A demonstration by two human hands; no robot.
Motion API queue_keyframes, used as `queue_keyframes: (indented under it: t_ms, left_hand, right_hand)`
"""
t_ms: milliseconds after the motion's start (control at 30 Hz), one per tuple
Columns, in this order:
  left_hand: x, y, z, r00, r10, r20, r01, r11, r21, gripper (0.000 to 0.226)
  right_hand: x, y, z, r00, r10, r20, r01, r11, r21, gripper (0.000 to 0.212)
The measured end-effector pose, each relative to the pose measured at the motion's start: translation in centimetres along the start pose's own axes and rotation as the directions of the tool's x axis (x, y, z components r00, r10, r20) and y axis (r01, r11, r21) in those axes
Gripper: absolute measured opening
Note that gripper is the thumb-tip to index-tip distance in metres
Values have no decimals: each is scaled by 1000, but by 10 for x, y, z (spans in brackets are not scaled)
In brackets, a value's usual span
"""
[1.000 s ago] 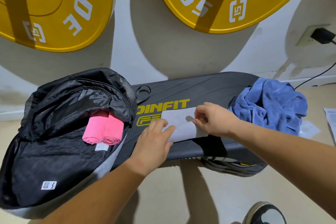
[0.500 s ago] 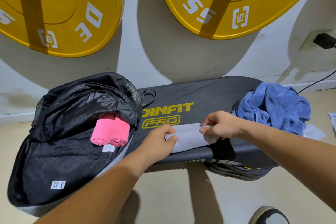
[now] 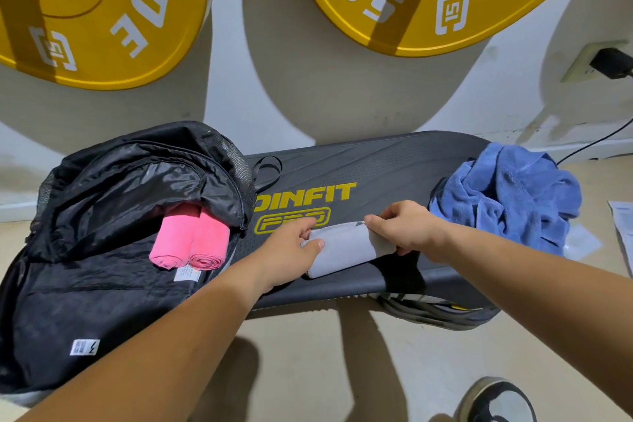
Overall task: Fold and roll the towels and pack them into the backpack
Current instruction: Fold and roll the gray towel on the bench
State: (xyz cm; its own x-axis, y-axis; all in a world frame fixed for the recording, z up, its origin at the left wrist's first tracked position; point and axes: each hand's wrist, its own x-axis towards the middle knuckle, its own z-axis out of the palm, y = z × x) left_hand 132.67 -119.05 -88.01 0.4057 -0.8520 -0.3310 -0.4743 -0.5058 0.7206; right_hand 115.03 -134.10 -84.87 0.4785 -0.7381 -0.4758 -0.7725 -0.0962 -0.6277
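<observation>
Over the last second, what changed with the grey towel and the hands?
The grey towel, a flat folded square a second ago, has been rolled up toward the bench's near edge into a short roll. The left hand went from pressing flat to gripping its left end; the right hand kept pinching the right end. The pink rolls in the backpack and the blue towel stayed put.

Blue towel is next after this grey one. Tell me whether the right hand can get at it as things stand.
Probably yes. The blue towel lies uncovered on the bench just beyond the right hand, nothing between; but that hand is busy on the grey towel.
</observation>
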Motion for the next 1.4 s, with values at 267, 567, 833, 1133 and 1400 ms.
queue_keyframes:
  t_ms: [267, 567, 833, 1133, 1400]
  left_hand:
    - [-8, 4, -2, 990, 119, 75, -126, 987, 102, 10]
    - [-31, 15, 5, 961, 276, 31, -273, 920, 280, 26]
    - [-32, 14, 17, 941, 337, -28, -312, 896, 316, 24]
    - [-22, 21, 17, 973, 222, 61, -230, 953, 199, 31]
    - [-27, 27, 11, 960, 280, 28, -282, 956, 78, 38]
  right_hand:
    - [-1, 4, -5, 987, -141, 81, 145, 989, -38, 17]
    - [-14, 9, -11, 937, -321, 139, 336, 936, -101, 20]
    - [-27, 3, -12, 895, -381, 231, 431, 871, -237, 37]
    - [-33, -1, 2, 836, -466, 289, 542, 779, -314, 46]
    - [-24, 4, 2, 819, -501, 280, 564, 792, -234, 48]
